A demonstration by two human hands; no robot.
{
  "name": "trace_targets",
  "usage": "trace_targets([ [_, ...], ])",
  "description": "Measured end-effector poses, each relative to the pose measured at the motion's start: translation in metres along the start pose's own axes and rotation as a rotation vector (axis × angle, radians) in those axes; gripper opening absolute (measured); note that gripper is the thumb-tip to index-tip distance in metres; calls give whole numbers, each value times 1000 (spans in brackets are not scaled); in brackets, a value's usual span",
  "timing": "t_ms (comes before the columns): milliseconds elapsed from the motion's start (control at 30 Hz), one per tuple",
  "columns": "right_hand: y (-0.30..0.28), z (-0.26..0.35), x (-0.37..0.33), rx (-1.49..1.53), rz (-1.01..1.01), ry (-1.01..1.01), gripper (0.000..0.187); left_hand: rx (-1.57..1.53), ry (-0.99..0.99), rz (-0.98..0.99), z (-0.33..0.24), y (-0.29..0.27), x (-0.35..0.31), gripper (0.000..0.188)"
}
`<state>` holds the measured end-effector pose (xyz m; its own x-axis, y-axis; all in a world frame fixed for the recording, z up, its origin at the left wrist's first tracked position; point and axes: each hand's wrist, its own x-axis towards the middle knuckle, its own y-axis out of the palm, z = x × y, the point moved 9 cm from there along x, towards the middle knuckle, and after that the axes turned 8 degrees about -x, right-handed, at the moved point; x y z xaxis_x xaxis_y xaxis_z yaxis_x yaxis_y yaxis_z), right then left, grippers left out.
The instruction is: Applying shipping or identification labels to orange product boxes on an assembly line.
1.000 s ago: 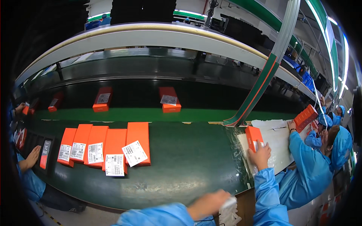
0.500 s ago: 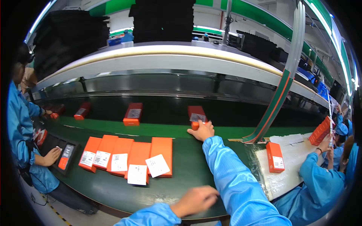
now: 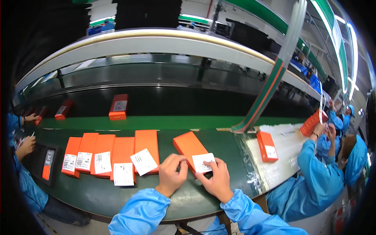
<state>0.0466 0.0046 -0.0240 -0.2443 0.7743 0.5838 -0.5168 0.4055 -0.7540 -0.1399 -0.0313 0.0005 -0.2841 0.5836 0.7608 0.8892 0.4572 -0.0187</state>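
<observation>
In front of me an orange box [image 3: 190,145] lies slanted on the dark green bench, with a white label [image 3: 202,162] at its near end. My right hand [image 3: 217,181] grips that end, its thumb at the near edge and its fingers over the label's corner. Beside the box's left edge, my left hand [image 3: 172,174] has its fingers curled; whether anything is pinched in them is hidden. To its left stands a row of several orange boxes [image 3: 146,141] with white labels at their near ends. One label [image 3: 143,161] sits crooked and overhangs its box.
Behind the bench runs a dark belt [image 3: 156,103] carrying more orange boxes [image 3: 118,105]. A co-worker's hand [image 3: 26,147] is at the left, near a black tray [image 3: 47,166]. To the right are a slanted post [image 3: 261,94], a labelled box [image 3: 267,145] and another worker [image 3: 309,176].
My right hand has drawn an orange box from the belt onto the bench. My left hand has come up beside it. The view has shifted, and boxes on the belt appear farther left.
</observation>
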Motion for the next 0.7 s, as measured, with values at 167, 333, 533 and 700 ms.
trace_targets([
  [167,1,-40,28,463,-164,300,28,-87,-51,-88,7,14,11,15],
  [333,16,19,49,1364,327,402,41,-677,-419,-57,43,19,2,29],
  [533,28,39,36,1595,557,525,42,-1221,-817,184,38,35,-11,28],
  [700,31,33,26,1528,606,544,45,-965,-893,300,54,42,-20,17],
])
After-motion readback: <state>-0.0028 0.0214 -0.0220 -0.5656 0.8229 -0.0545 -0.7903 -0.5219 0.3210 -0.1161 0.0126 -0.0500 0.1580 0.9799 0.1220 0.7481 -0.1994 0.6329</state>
